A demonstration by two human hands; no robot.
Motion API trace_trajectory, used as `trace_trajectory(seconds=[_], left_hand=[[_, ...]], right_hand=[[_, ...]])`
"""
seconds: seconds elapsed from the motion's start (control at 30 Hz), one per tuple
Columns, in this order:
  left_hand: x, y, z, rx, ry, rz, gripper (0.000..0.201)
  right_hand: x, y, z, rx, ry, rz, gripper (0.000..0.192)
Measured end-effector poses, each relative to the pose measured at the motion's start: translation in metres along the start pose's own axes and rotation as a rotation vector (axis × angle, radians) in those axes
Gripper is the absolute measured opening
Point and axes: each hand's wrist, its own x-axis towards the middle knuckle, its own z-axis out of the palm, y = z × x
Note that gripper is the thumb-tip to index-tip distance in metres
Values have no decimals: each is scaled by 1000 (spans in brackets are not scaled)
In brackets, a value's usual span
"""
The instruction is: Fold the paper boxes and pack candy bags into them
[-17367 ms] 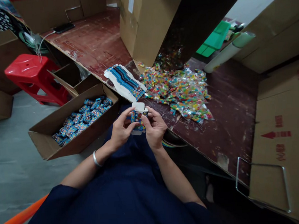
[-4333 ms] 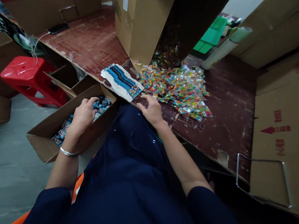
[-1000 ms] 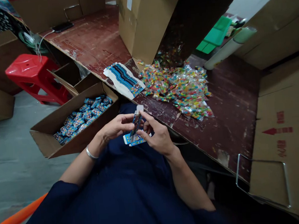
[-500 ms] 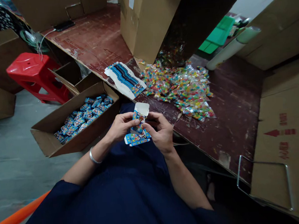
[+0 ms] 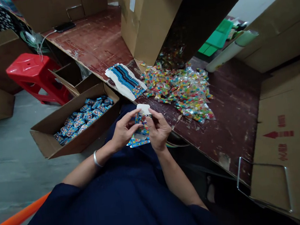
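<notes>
Between my hands is a small blue printed candy box (image 5: 143, 124), its white top flap (image 5: 143, 108) standing up. My left hand (image 5: 124, 130) pinches the box's left edge with thumb and index finger. My right hand (image 5: 159, 130) grips its right side near the flap, thumb on the front. More blue cartons (image 5: 136, 141) rest on my lap just below; my hands partly hide them. On the table edge ahead lies a fanned stack of flat blue cartons (image 5: 126, 80). Clear bags of colourful candies (image 5: 187, 91) are heaped to its right.
A long cardboard box (image 5: 43, 141) at left holds many filled blue candy boxes (image 5: 83, 118). Behind it stands a red stool (image 5: 29, 68). A big carton (image 5: 142, 29) is tipped open on the red table (image 5: 232, 119), with a green tray (image 5: 217, 38) beyond. A metal wire frame (image 5: 262, 165) juts out at right.
My left index finger has moved up toward the flap, and my left hand has shifted slightly. My right thumb has moved higher on the box.
</notes>
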Motion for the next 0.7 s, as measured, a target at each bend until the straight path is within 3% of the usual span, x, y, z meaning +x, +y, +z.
trace_trajectory(seconds=[0.1, 0.2, 0.43, 0.53, 0.7], left_hand=[[5, -1, -6, 18, -154, -35, 54], [7, -2, -9, 50, -212, 0, 57], [10, -2, -11, 298, -219, 182, 37], [9, -2, -11, 251, -199, 150, 32], [6, -1, -8, 114, -150, 42, 31]], right_hand=[[0, 2, -4, -12, 5, 2, 20], [1, 4, -7, -17, 18, 19, 20], [3, 13, -11, -141, 18, -178, 17], [-1, 14, -10, -147, 1, -203, 17], [-1, 7, -11, -152, -8, -124, 18]])
